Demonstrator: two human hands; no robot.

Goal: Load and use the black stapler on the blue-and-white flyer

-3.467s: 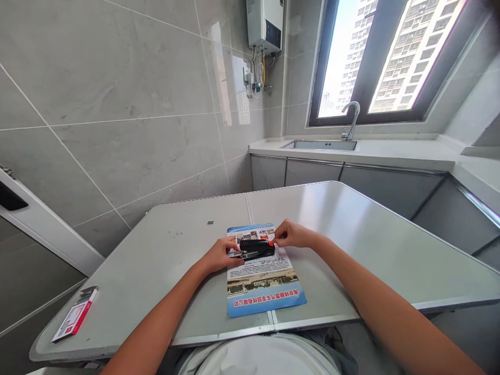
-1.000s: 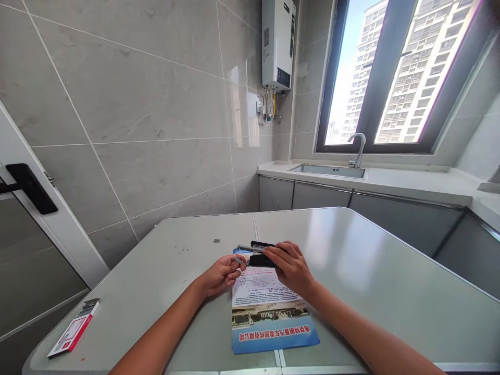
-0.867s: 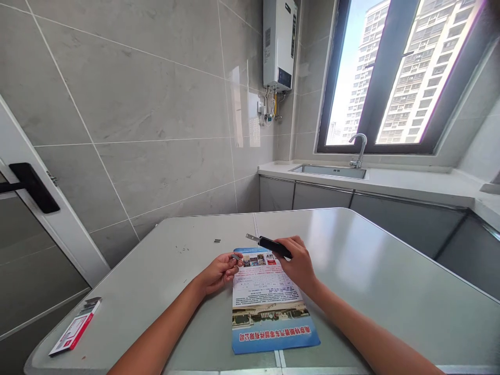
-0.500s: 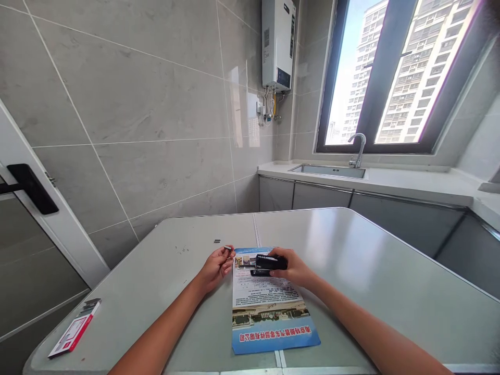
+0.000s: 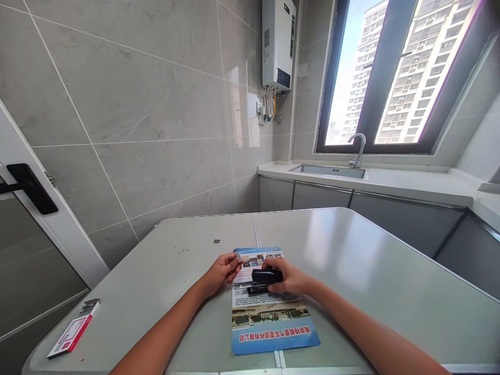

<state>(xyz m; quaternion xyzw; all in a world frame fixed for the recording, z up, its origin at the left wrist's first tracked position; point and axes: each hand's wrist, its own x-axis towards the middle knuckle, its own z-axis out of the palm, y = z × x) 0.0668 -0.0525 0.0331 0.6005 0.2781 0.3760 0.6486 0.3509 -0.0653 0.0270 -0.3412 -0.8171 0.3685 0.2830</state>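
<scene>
A printed leaflet (image 5: 269, 317) with a blue border lies on the grey table (image 5: 371, 271) in front of me. My right hand (image 5: 291, 278) is closed round a black stapler (image 5: 262, 278), which rests on the upper part of the leaflet with its metal staple tray sticking out to the left. My left hand (image 5: 222, 271) hovers just left of the leaflet's top edge, fingers pinched on a small metallic piece (image 5: 238, 257), probably a strip of staples.
A red and white staple box (image 5: 72, 330) lies at the table's near left corner. A loose bit of staples (image 5: 216, 241) sits behind the leaflet. Tiled wall on the left, counter with sink (image 5: 332, 171) and tap under the window beyond.
My right hand lowered the stapler from the air onto the leaflet and drew it nearer. My left hand keeps its pinch on the small piece and has shifted slightly toward the stapler.
</scene>
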